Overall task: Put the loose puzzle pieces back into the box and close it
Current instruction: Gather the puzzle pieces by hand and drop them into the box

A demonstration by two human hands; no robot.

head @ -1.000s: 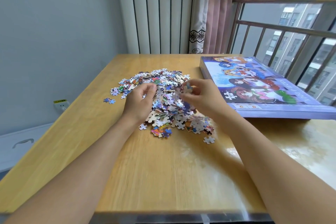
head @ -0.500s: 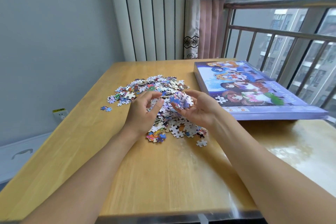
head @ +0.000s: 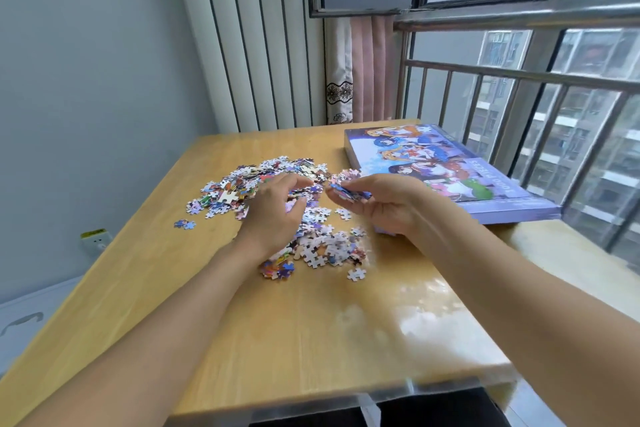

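Pile of puzzle pieces [head: 277, 180] on the table [head: 311, 329], closed box [head: 446, 173] just right of the pile, left hand [head: 273, 211] curled over the pile with what it grips hidden, right hand [head: 384, 204] holding a handful of pieces [head: 346, 185] between pile and box, curtain [head: 360, 69] and window railing [head: 519, 80] behind the box

Both forearms reach forward, hands close together, not touching.
Left hand [head: 277, 208] palm down, fingers [head: 294, 184] loosely curled and spread. Right hand [head: 384, 204] raised, turned palm-up, fingers curled round a small clump of puzzle pieces [head: 346, 185].
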